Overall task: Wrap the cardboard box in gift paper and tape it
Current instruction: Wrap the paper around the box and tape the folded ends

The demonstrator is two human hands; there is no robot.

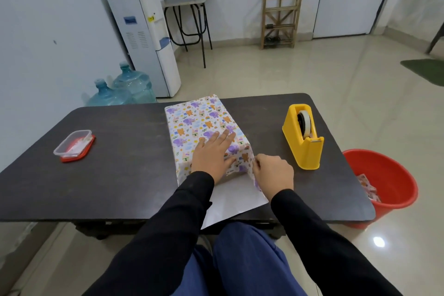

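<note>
The box (199, 120), covered in white gift paper with purple elephants and orange bears, lies in the middle of the dark table (115, 158). My left hand (212, 154) presses flat on its top near end, fingers straight. My right hand (274, 172) pinches the paper flap at the box's near right corner. The paper's white underside (236, 199) spreads out toward me and hangs over the table's front edge. The cardboard itself is hidden under the paper.
A yellow tape dispenser (304, 137) stands to the right of the box. A clear plastic container on a red lid (74, 145) sits at the left. A red bucket (384, 187) with paper scraps is on the floor at the right.
</note>
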